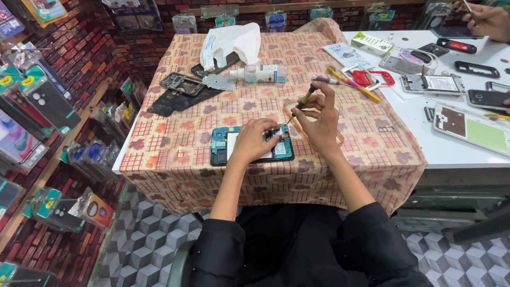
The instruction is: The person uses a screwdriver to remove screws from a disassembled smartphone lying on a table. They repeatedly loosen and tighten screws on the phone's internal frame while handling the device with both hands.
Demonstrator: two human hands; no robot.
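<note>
A table [175, 159] is covered by a checked, flower-patterned cloth [372, 143]. Near its front edge an opened phone [223, 144] is laid flat, its back removed: a teal frame, a dark board at the right end and a pale panel in the middle are seen. The left hand [254, 141] is laid over the phone, fingers curled down and pressed on its right part. The right hand [320, 118] is held just beside it, fingers pinched narrowly round a screwdriver [304, 99], whose tip is slanted down to the phone's upper right corner. Farther back, a white bag [231, 42], dark phone parts [180, 91] and a white bottle [263, 73] are seen.
</note>
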